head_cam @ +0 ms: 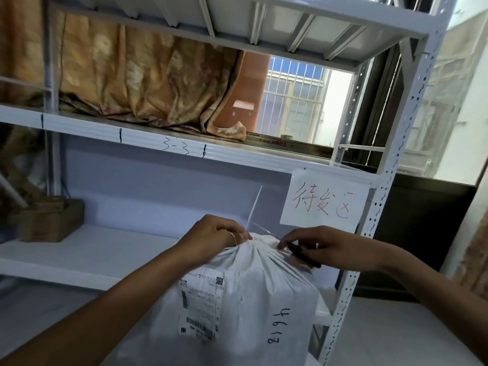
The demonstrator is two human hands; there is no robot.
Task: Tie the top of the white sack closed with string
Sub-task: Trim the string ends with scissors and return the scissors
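Note:
A white sack (245, 307) stands in front of me, with a shipping label and black handwritten digits on its side. Its top is bunched into a gathered neck (260, 247). My left hand (214, 239) pinches the neck from the left and holds a thin white string (254, 207) that sticks up and away. My right hand (314, 247) grips the neck from the right, holding the string's other end together with a black marker pen (303, 256).
A white metal shelf rack (390, 165) stands right behind the sack. A paper sign (324, 202) with red writing hangs from it. A brown woven box (50, 220) sits on the lower shelf at left. Patterned cloth lies on the upper shelf, before a barred window.

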